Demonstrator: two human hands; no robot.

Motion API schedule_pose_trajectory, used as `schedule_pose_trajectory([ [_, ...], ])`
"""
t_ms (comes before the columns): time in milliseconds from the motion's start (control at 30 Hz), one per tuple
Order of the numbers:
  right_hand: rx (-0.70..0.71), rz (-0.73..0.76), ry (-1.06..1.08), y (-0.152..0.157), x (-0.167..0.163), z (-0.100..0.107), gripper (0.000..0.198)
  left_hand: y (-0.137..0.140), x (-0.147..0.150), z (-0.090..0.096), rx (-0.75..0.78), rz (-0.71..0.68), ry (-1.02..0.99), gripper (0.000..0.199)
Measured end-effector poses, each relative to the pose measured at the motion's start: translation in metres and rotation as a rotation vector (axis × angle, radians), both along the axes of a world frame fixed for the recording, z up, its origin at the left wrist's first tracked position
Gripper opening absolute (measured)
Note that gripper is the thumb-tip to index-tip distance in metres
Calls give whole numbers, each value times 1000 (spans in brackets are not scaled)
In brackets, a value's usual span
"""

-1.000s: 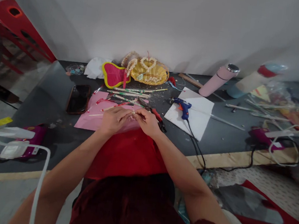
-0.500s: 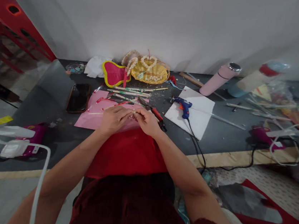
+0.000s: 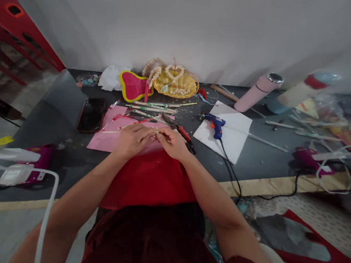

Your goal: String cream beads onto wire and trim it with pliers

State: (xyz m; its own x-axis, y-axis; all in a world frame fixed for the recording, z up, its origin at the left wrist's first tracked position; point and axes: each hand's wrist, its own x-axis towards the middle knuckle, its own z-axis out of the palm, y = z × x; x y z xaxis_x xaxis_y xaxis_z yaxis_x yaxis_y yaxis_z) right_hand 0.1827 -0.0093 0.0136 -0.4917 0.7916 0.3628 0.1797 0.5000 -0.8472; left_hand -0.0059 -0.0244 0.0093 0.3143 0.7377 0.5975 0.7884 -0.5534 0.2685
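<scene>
My left hand (image 3: 134,139) and my right hand (image 3: 173,143) meet fingertip to fingertip over a pink sheet (image 3: 107,140). Both are closed in a pinch around a small pale piece (image 3: 156,132), mostly covered by the fingers and too small to name. Just beyond the hands, pliers with red handles (image 3: 184,133) lie partly on the sheet. Several thin patterned sticks (image 3: 155,109) are spread behind them. A red cloth (image 3: 153,184) covers my lap below the wrists.
A phone (image 3: 92,115) lies left of the sheet. Rightward, a blue glue gun (image 3: 216,125) rests on a white board (image 3: 235,144), its cord hanging over the table edge. At the wall stand a woven basket (image 3: 159,88) with beaded pieces and a pink bottle (image 3: 257,92).
The hands stay together in the same place, with only a very slight shift of the fingers. Nothing else on the table has visibly moved.
</scene>
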Motion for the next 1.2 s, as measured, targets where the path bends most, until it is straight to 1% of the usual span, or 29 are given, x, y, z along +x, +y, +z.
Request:
schedule_pose_trajectory([
  [133,39,-44,-4,0,-1,0,19,0,1,1,28,-8,11,24],
  [267,82,-72,-10,0,-2,-1,19,0,1,0,86,-31,-21,20],
  [367,105,-84,-8,0,-2,-2,18,0,1,0,95,-40,-48,19],
  [600,86,-56,-13,1,-3,-4,19,-1,1,1,99,-64,-62,17],
  [767,79,-63,12,0,-3,-3,19,-2,1,2,76,-56,-69,19],
  [1200,108,-70,20,-1,-4,-3,17,-5,4,8,103,-63,-80,18],
])
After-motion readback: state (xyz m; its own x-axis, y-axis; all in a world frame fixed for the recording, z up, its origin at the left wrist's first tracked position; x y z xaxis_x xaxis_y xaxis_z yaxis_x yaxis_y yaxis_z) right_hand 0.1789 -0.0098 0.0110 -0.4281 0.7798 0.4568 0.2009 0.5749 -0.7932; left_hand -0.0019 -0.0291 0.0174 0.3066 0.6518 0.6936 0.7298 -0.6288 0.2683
